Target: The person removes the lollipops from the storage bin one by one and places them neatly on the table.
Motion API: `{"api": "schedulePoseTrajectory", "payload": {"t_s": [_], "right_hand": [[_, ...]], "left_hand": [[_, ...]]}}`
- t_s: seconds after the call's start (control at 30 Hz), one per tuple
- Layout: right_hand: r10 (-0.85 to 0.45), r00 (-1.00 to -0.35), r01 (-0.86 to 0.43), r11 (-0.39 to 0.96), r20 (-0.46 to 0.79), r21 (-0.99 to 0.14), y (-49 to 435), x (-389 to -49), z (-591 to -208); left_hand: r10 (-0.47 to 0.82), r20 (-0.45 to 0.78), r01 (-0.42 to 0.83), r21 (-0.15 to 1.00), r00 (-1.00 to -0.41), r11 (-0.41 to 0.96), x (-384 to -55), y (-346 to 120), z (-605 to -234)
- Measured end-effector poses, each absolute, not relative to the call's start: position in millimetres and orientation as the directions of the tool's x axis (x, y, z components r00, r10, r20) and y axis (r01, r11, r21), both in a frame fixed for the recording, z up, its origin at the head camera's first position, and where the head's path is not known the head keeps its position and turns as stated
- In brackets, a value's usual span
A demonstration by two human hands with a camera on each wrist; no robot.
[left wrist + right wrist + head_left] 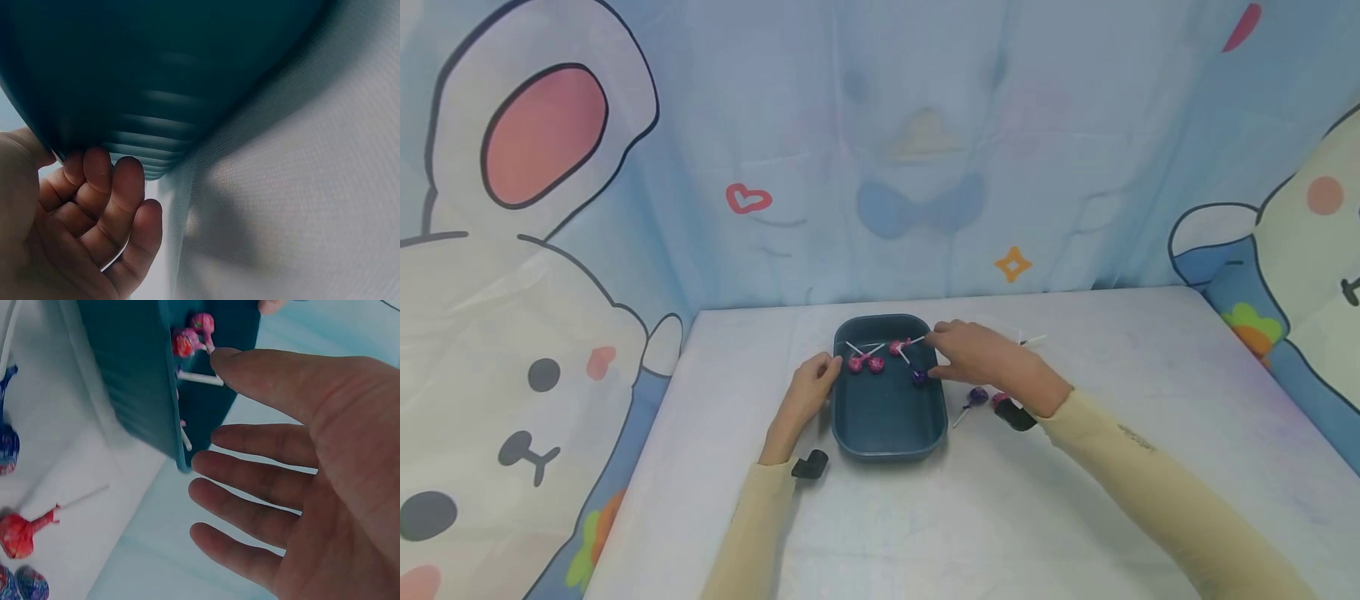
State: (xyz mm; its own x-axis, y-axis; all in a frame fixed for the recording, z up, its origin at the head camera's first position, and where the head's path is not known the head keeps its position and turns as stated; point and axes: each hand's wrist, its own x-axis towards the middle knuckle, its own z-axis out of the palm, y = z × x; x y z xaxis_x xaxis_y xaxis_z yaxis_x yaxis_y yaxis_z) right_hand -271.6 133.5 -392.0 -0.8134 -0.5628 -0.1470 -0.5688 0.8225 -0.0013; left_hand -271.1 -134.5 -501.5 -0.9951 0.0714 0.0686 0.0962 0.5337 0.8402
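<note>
A dark teal tray [887, 421] lies on the table with several wrapped lollipops in its far half. Pink lollipops [876, 364] sit toward the left, and a purple lollipop [919, 377] is near the right wall. My left hand [811, 385] holds the tray's left rim; in the left wrist view its thumb goes behind the edge and its curled fingers [128, 178] rest against the ribbed outer wall. Over the right rim is my right hand [981, 354], its fingers spread apart with nothing between them in the right wrist view. Its thumb overlaps the lollipops inside.
Right of the tray, a purple lollipop [977, 396] and a pink lollipop [1000, 398] lie on the white tabletop [880, 525], partly beneath my right arm. More wrapped lollipops [32, 582] show in the right wrist view. A printed curtain [910, 150] hangs behind the table.
</note>
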Motion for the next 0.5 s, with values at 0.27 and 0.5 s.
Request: {"api": "schedulePoseTrajectory", "payload": {"t_s": [0.27, 0.5], "right_hand": [[-0.614, -0.777, -0.622, 0.783, -0.138, 0.015, 120, -271, -400], [-0.617, -0.773, -0.629, 0.774, -0.147, 0.064, 108, -275, -404]], "left_hand": [[0.075, 0.053, 0.084, 0.847, -0.996, 0.524, -270, -134, -501], [0.07, 0.054, 0.083, 0.844, -0.996, 0.53, -270, -133, -500]]}}
